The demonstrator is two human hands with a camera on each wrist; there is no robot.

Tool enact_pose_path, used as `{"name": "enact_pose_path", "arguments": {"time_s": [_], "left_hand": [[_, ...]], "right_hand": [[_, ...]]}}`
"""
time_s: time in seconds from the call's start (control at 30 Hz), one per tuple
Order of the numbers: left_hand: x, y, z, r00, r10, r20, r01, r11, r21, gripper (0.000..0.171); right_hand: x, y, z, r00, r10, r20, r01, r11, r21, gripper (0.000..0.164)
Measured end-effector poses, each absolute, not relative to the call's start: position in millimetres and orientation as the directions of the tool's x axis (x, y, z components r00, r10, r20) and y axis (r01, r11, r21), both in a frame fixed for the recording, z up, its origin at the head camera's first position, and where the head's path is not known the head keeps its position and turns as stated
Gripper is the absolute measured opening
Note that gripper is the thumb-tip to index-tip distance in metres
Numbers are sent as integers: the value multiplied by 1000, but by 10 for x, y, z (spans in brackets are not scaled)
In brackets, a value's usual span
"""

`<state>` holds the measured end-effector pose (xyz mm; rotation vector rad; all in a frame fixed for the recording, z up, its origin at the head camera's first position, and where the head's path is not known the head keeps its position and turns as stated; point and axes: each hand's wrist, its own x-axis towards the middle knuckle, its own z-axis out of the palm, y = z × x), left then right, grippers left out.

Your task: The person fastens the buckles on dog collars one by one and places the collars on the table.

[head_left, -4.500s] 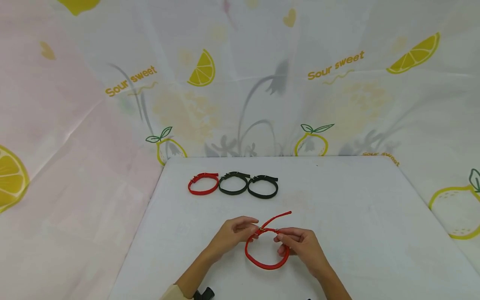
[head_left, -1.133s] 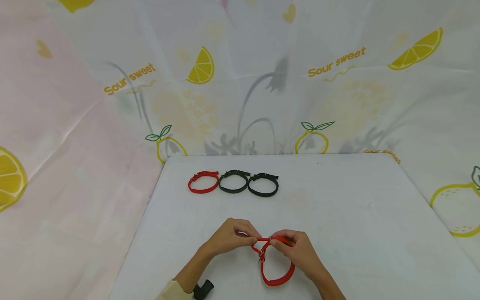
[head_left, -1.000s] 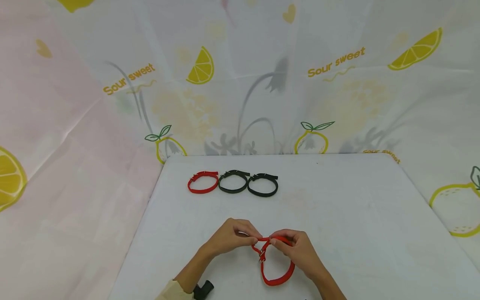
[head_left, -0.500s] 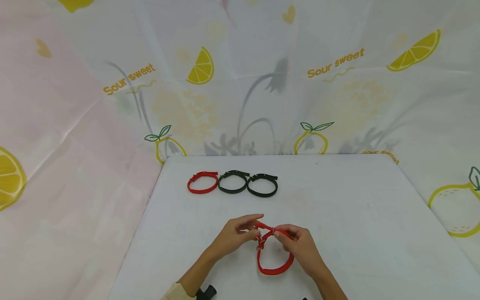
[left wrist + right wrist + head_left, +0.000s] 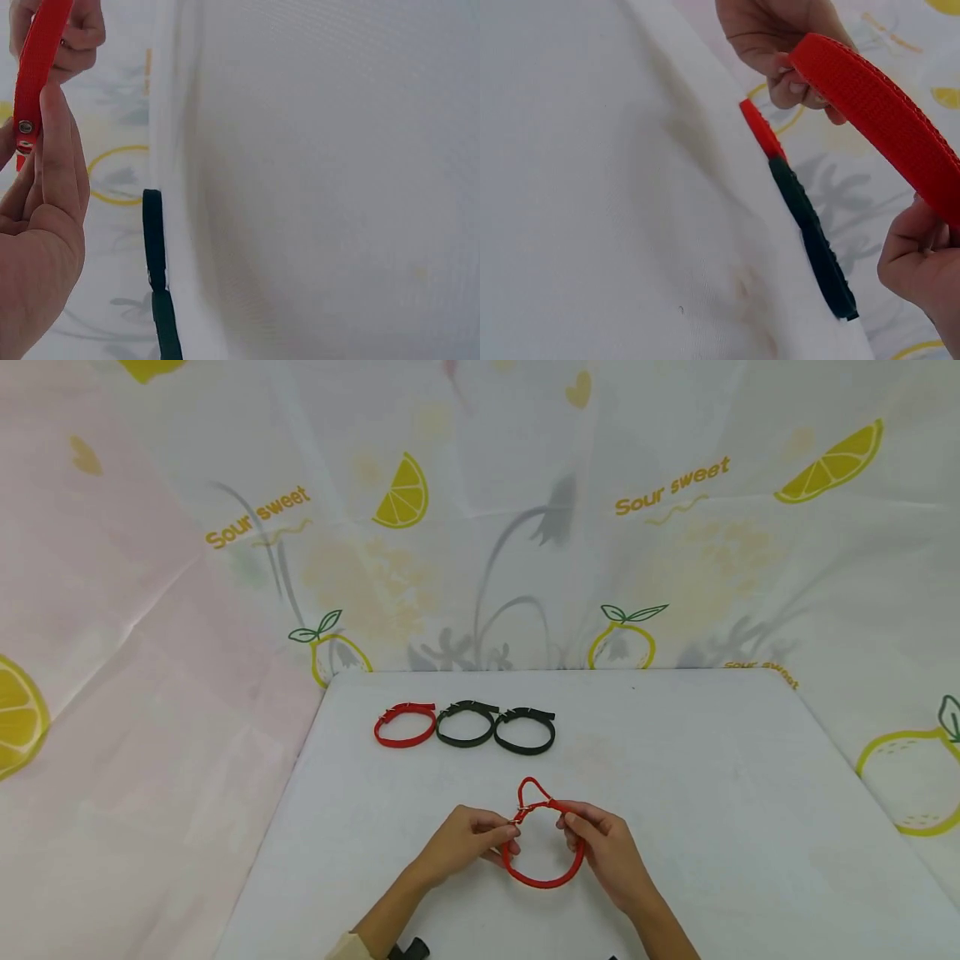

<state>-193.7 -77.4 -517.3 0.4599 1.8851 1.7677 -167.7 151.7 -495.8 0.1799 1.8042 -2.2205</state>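
In the head view both hands hold a red collar (image 5: 542, 883) as a ring above the table. My left hand (image 5: 465, 843) pinches it at the metal buckle on its left side. On the opposite side my right hand (image 5: 611, 852) grips the band with thumb and fingers. The collar's strap end arches up in a small loop (image 5: 529, 779) between the hands, its tip running to the right hand. A metal eyelet (image 5: 25, 127) shows near the left fingertips in the left wrist view. The right wrist view shows the broad band (image 5: 877, 101) spanning both hands.
Toward the back of the white table (image 5: 720, 793) lie another red collar (image 5: 405, 743) and two dark collars, one in the middle (image 5: 466, 743) and one on the right (image 5: 525, 750), side by side and buckled. A black object (image 5: 415, 949) sits by the left forearm.
The strap end, free 4.5 s ago, now bends into a loop toward the right hand. Since half a second ago, the left hand has moved from the loop down to the buckle.
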Motion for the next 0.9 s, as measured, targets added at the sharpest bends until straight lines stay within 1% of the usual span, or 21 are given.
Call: {"name": "enact_pose_path", "arguments": {"time_s": [0.07,0.27,0.4,0.53,0.67,0.8,0.9], "left_hand": [[-1942,-790,-5165,-817,561,-135,-97,98,991,33],[-1949,-849,-5137,-821,551,-148,-89,132,987,34],[-1955,-877,-5119,-822,553,-135,-67,141,988,34],[-1952,-882,-5121,-820,559,-122,-41,155,987,35],[-1934,-875,-5132,-820,560,-113,-17,174,985,36],[-1914,-865,-5133,-820,563,-103,1,182,983,35],[-1905,-859,-5134,-818,567,-94,12,181,984,34]], "right_hand": [[-1676,1528,-4963,-954,-144,-265,287,-171,-942,33],[-1681,1574,-4994,-956,-159,-248,259,-53,-965,36],[-1681,1583,-5006,-956,-161,-246,256,-41,-966,37],[-1690,1546,-5006,-961,-128,-246,252,-35,-967,37],[-1712,1495,-5022,-966,-77,-246,245,24,-969,37],[-1721,1469,-5056,-979,-43,-197,193,91,-977,34],[-1720,1459,-5062,-986,-27,-167,163,112,-980,31]]}}
